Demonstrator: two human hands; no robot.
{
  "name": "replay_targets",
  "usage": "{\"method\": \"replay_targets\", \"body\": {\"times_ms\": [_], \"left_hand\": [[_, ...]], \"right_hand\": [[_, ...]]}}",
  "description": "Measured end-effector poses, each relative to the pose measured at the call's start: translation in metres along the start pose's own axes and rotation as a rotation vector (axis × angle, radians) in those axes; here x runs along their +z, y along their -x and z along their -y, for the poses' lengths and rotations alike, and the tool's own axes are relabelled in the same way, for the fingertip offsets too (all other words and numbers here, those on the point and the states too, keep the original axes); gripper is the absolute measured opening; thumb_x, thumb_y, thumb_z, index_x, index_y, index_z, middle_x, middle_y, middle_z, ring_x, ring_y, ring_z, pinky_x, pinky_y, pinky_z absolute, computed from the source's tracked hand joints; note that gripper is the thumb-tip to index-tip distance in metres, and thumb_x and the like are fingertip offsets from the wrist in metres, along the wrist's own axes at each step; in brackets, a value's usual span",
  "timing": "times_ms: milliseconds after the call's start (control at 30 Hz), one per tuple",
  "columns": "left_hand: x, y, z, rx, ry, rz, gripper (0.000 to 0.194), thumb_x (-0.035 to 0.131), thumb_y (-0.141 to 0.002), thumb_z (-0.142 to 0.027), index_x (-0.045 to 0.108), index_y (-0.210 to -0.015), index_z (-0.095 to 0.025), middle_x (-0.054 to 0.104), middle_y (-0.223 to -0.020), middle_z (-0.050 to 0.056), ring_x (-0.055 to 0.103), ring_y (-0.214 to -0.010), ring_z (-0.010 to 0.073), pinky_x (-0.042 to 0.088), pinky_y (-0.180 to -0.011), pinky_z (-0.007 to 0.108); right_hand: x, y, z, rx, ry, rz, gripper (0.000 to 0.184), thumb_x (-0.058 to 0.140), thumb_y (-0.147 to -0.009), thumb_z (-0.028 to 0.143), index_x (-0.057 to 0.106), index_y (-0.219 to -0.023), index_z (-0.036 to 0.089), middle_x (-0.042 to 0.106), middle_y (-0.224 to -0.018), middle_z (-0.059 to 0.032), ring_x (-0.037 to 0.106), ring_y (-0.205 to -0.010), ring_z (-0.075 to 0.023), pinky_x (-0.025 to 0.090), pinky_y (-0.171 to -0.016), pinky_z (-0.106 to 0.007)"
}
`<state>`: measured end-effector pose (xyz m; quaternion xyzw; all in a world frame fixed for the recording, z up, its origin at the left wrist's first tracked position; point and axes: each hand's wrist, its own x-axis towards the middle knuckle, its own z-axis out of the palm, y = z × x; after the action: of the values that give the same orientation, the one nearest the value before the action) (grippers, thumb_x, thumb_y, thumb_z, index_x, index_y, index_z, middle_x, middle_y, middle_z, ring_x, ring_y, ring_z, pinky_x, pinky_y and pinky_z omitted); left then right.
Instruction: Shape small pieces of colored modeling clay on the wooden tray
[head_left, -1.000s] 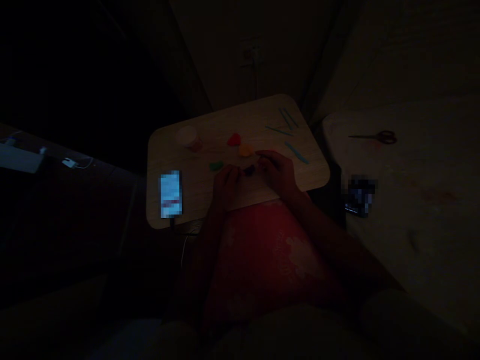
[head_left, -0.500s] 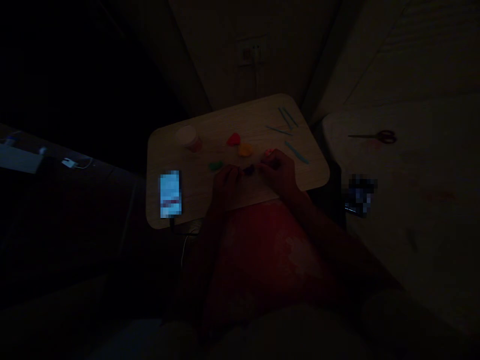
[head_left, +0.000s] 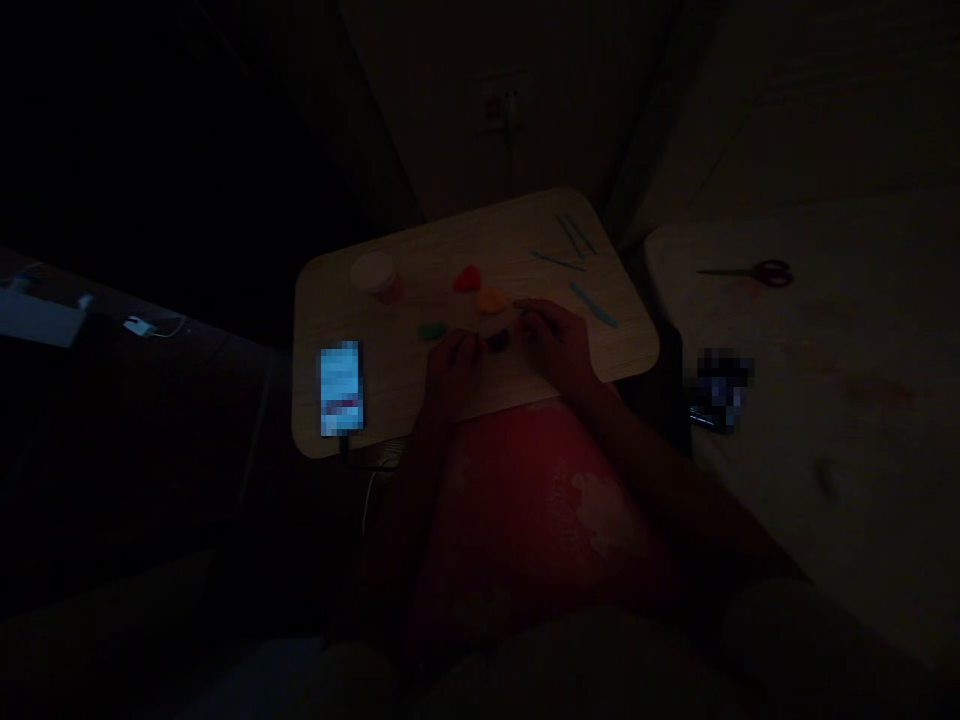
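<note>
The scene is very dark. My left hand (head_left: 452, 360) rests low on the small table, its fingers closed at the left end of a dark purple lump of modelling clay (head_left: 497, 341). Just right of that lump, my right hand (head_left: 559, 342) has its fingers bent, the index reaching forward; what lies beneath them is hidden. Beyond the hands are an orange clay piece (head_left: 491, 301) and a red clay piece (head_left: 468, 279). A green clay piece (head_left: 432, 330) lies next to my left hand.
On the wooden table (head_left: 322, 300) are a lidded tub (head_left: 377, 276), a lit phone (head_left: 341, 388) and several blue modelling tools (head_left: 592, 304). Scissors (head_left: 772, 273) and a dark device (head_left: 720, 390) lie on the pale surface at right. A wall socket (head_left: 510, 100) is behind.
My right hand's fingers have shifted slightly and now cover the pink lump that showed beside them. The index finger is stretched further left. My left hand is nearly still.
</note>
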<state>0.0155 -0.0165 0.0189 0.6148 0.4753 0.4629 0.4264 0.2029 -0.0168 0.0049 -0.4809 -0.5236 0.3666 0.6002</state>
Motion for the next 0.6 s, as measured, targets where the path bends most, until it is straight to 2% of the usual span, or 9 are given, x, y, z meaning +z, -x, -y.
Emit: {"method": "replay_targets", "body": {"times_ms": [100,200,333,433,500,600], "left_hand": [[-0.0002,-0.0003,0.0010,0.007,-0.005,0.002,0.049,0.056,-0.094,-0.063,0.068,-0.077,-0.019,0.058,-0.069,0.002,0.052,-0.066,0.0146,0.042,-0.064,0.028],[-0.0002,-0.0007,0.0021,0.017,0.000,0.002,0.050,0.056,-0.094,-0.064,0.067,-0.076,-0.019,0.059,-0.069,0.002,0.052,-0.065,0.0146,0.042,-0.062,0.027],[-0.0003,-0.0006,0.0016,0.030,-0.013,0.001,0.049,0.056,-0.094,-0.064,0.068,-0.077,-0.019,0.059,-0.069,0.002,0.053,-0.065,0.0146,0.043,-0.062,0.027],[-0.0003,-0.0004,0.0009,0.026,-0.020,-0.006,0.049,0.056,-0.094,-0.063,0.068,-0.076,-0.019,0.060,-0.070,0.002,0.054,-0.067,0.0146,0.045,-0.064,0.027],[-0.0003,-0.0003,0.0014,0.020,-0.019,-0.002,0.049,0.056,-0.095,-0.062,0.069,-0.077,-0.019,0.060,-0.069,0.002,0.054,-0.066,0.0144,0.044,-0.063,0.027],[-0.0002,-0.0003,0.0031,0.020,-0.021,-0.009,0.048,0.056,-0.095,-0.062,0.069,-0.078,-0.019,0.060,-0.068,0.002,0.053,-0.065,0.0142,0.044,-0.062,0.027]], "right_hand": [[0.0009,-0.0001,-0.0035,0.012,-0.032,0.021,0.032,0.060,-0.094,0.044,0.075,-0.116,0.027,0.076,-0.096,-0.0053,0.070,-0.076,-0.0184,0.058,-0.070,-0.035],[0.0009,-0.0005,-0.0051,0.004,-0.022,0.032,0.028,0.065,-0.091,0.041,0.077,-0.111,0.026,0.077,-0.100,-0.0056,0.072,-0.081,-0.0188,0.060,-0.077,-0.036],[0.0008,-0.0007,-0.0046,-0.002,0.020,-0.011,0.014,0.077,-0.080,0.035,0.079,-0.088,0.024,0.077,-0.089,-0.0041,0.071,-0.081,-0.0188,0.058,-0.078,-0.035],[0.0009,-0.0003,-0.0051,0.010,0.049,-0.060,0.015,0.082,-0.074,0.036,0.076,-0.078,0.023,0.074,-0.079,-0.0020,0.068,-0.077,-0.0183,0.056,-0.074,-0.033],[0.0010,0.0004,-0.0053,0.009,0.053,-0.071,0.019,0.079,-0.078,0.040,0.073,-0.073,0.022,0.070,-0.070,0.0001,0.065,-0.071,-0.0166,0.054,-0.072,-0.031],[0.0009,0.0011,-0.0031,0.027,0.038,-0.040,0.032,0.065,-0.091,0.047,0.073,-0.073,0.022,0.063,-0.061,0.0017,0.059,-0.059,-0.0140,0.052,-0.067,-0.031]]}}
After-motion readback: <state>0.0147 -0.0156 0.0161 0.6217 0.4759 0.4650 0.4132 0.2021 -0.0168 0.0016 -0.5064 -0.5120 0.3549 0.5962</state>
